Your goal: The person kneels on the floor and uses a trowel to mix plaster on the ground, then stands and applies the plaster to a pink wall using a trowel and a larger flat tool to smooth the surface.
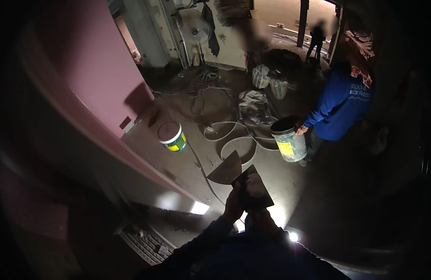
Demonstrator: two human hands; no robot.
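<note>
My left hand [232,205] is closed around a wide putty knife, its flared blade [226,169] pointing up and to the left. Right beside it, my right hand [263,221] is closed beneath a dark, flat rectangular plastering trowel [260,200]. A pale patch of plaster [255,183] lies on the trowel's face. The two tools meet or overlap at their near edges; the handles are hidden by my hands and the dark. Both forearms, in dark sleeves, come from the lower edge.
A co-worker in a blue top [341,105] grips a large bucket [290,145] at the right. A smaller lidded bucket [172,136] stands by the pink wall [98,60]. Hoses [220,131] coil over the floor near sacks [255,106]. Another person [317,39] stands far back.
</note>
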